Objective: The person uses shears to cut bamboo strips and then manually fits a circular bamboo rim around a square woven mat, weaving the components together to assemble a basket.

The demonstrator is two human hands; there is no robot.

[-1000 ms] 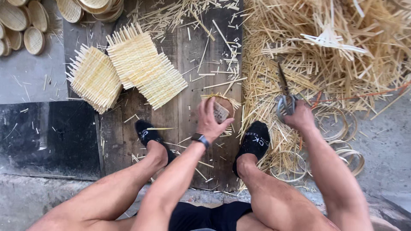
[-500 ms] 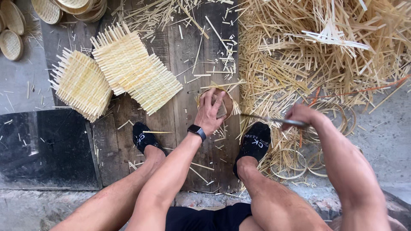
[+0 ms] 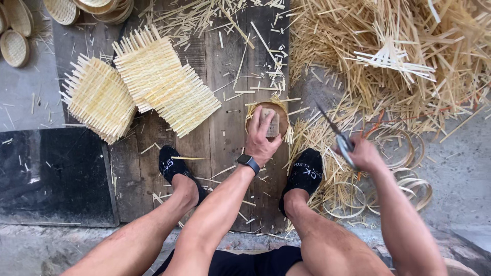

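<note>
We press our left hand (image 3: pixel 262 137) flat on a small round basket (image 3: pixel 268 118) lying on the floor boards (image 3: pixel 230 66), right hand (image 3: pixel 361 152) gripping scissors (image 3: pixel 337 135); its fringe looks partly untrimmed, while woven mats (image 3: pixel 153 82) wait beside.

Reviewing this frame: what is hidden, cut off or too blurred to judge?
- Small round basket, head view: the left hand covers its middle, so what it presses is unclear.
- Scissors: handles buried in the right hand; blades blurred.
- Finished baskets: cut off by the top-left edge.
- Bamboo hoops: partly under loose strips.
</note>
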